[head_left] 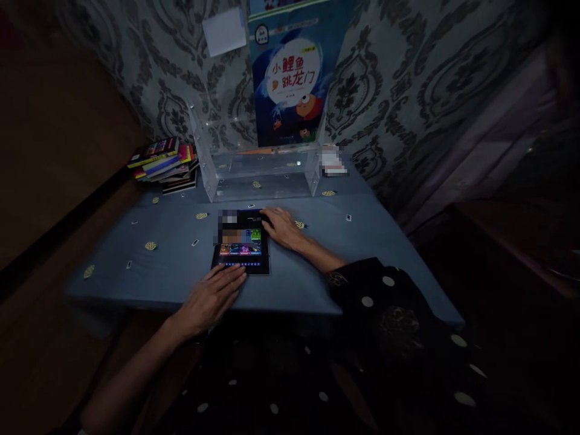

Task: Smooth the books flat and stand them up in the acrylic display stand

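Two bare hands, backs up, held well apart. The left hand [220, 291] is nearer the body, fingers extended side by side and angled forward and to the right; its bare left forearm [136, 365] slants in from lower left. The right hand [281, 227] lies farther forward and to the right of the left, fingers loosely bent, pointing leftward, right wrist [308, 244] behind them.

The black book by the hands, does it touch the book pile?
Apart: head view shows blue tablecloth between the black book and the book pile.
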Tool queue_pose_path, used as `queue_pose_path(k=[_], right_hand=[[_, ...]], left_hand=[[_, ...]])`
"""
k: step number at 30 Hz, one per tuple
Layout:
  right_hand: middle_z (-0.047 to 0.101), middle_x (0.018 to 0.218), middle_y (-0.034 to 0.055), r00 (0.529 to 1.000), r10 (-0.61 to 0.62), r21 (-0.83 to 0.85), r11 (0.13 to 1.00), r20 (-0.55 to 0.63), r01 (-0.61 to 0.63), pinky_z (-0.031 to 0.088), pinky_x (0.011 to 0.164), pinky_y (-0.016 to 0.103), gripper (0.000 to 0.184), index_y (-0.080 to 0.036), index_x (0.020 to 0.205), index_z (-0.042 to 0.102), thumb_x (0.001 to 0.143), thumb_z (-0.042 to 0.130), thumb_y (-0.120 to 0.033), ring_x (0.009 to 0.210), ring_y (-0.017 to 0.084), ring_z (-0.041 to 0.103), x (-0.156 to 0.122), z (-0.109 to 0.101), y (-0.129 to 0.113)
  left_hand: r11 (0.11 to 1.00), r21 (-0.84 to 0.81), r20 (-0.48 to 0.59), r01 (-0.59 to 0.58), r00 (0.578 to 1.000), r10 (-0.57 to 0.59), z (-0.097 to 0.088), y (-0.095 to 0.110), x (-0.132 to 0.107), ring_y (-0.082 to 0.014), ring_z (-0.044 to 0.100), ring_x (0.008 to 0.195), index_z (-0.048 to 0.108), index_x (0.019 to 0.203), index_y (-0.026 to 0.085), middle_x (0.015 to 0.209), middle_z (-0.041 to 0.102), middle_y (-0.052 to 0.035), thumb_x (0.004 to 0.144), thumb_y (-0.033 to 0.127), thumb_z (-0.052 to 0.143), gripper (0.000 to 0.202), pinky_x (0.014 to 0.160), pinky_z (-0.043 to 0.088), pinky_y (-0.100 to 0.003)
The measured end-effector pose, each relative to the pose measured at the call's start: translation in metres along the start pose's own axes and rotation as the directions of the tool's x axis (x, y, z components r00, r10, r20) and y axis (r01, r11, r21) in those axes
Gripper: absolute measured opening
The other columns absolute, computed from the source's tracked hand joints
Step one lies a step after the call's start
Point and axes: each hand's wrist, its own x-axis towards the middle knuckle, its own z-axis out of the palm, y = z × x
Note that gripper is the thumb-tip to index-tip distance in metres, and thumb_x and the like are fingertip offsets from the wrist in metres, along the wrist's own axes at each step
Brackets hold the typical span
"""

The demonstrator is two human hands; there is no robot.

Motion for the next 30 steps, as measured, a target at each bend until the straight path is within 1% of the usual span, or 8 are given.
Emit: queue_pose_path(k=[2, 5, 7, 9, 12, 16, 25, 30], right_hand=[[0.064, 0.13, 0.0141, 1.0, -0.001, -0.005, 1.0, 0.007, 0.001, 0.041, 0.105, 0.051, 0.035, -0.015, 0.129, 0.058, 0.096, 0.048, -0.021, 0.122, 0.029, 0.054, 0.0, 0.0, 0.0], [0.065, 0.129, 0.0141, 1.0, -0.003, -0.013, 1.0, 0.015, 0.003, 0.041, 0.104, 0.051, 0.034, -0.016, 0.128, 0.059, 0.096, 0.048, -0.022, 0.122, 0.03, 0.054, 0.0, 0.0, 0.0], [0.064, 0.13, 0.0143, 1.0, -0.006, -0.023, 1.0, 0.02, 0.007, 0.042, 0.103, 0.05, 0.034, -0.016, 0.127, 0.06, 0.096, 0.047, -0.022, 0.121, 0.03, 0.054, 0.0, -0.001, -0.001], [0.063, 0.132, 0.0155, 1.0, -0.003, -0.037, 0.999, 0.025, 0.004, 0.042, 0.103, 0.05, 0.034, -0.015, 0.127, 0.06, 0.097, 0.047, -0.022, 0.122, 0.03, 0.054, -0.001, -0.001, -0.002], [0.061, 0.136, 0.0163, 0.999, 0.012, -0.051, 0.999, 0.033, -0.01, 0.042, 0.103, 0.05, 0.034, -0.014, 0.127, 0.06, 0.097, 0.047, -0.021, 0.123, 0.031, 0.054, -0.001, -0.001, -0.004], [0.062, 0.134, 0.0153, 1.0, 0.003, -0.044, 0.999, 0.028, -0.002, 0.042, 0.103, 0.05, 0.033, -0.015, 0.127, 0.06, 0.097, 0.047, -0.021, 0.123, 0.03, 0.054, -0.001, -0.001, -0.005], [0.061, 0.136, 0.016, 1.0, -0.011, -0.047, 0.999, 0.02, 0.012, 0.043, 0.104, 0.052, 0.035, -0.016, 0.126, 0.061, 0.095, 0.045, -0.018, 0.124, 0.03, 0.055, -0.001, 0.001, -0.002], [0.057, 0.142, 0.0152, 0.999, 0.0, -0.053, 0.999, 0.032, 0.002, 0.041, 0.108, 0.052, 0.038, -0.017, 0.13, 0.059, 0.096, 0.043, -0.018, 0.131, 0.028, 0.051, -0.003, 0.0, 0.0]], left_hand=[[0.999, 0.027, -0.068, 0.045, 0.997, -0.043, 0.001, -0.005, -0.013, -0.022, 0.054, 0.133, 0.032, 0.152, 0.023, 0.141, 0.059, -0.011, 0.105, 0.021, 0.038, 0.048, 0.11, 0.047, -0.049], [0.976, 0.068, -0.163, 0.207, 0.967, -0.194, 0.003, -0.012, -0.034, -0.0255, 0.057, 0.13, 0.03, 0.154, 0.025, 0.141, 0.059, -0.0126, 0.104, 0.025, 0.042, 0.051, 0.108, 0.048, -0.05], [0.949, 0.077, -0.19, 0.306, 0.939, -0.287, 0.005, -0.013, -0.043, -0.0272, 0.058, 0.128, 0.031, 0.154, 0.026, 0.141, 0.058, -0.0125, 0.104, 0.029, 0.043, 0.051, 0.107, 0.049, -0.051], [0.938, 0.081, -0.192, 0.338, 0.928, -0.318, 0.006, -0.012, -0.047, -0.0278, 0.058, 0.127, 0.033, 0.153, 0.026, 0.14, 0.059, -0.0121, 0.103, 0.03, 0.043, 0.05, 0.107, 0.049, -0.051], [0.945, 0.092, -0.196, 0.312, 0.937, -0.29, 0.006, -0.007, -0.042, -0.0271, 0.059, 0.127, 0.034, 0.152, 0.025, 0.138, 0.061, -0.0126, 0.103, 0.029, 0.043, 0.049, 0.107, 0.048, -0.051], [0.969, 0.106, -0.171, 0.224, 0.964, -0.204, 0.008, 0.003, -0.023, -0.0267, 0.056, 0.13, 0.032, 0.153, 0.022, 0.14, 0.06, -0.0138, 0.104, 0.028, 0.041, 0.051, 0.11, 0.045, -0.051], [0.993, 0.08, 0.043, 0.091, 0.995, -0.095, 0.02, 0.029, 0.035, -0.0249, 0.043, 0.142, 0.037, 0.15, 0.014, 0.149, 0.051, -0.0137, 0.104, 0.037, 0.04, 0.051, 0.116, 0.04, -0.047], [0.998, 0.041, 0.062, 0.055, 0.996, -0.057, 0.016, 0.036, 0.057, -0.0253, 0.046, 0.138, 0.045, 0.144, 0.013, 0.145, 0.055, -0.0129, 0.104, 0.037, 0.042, 0.048, 0.116, 0.038, -0.047]])
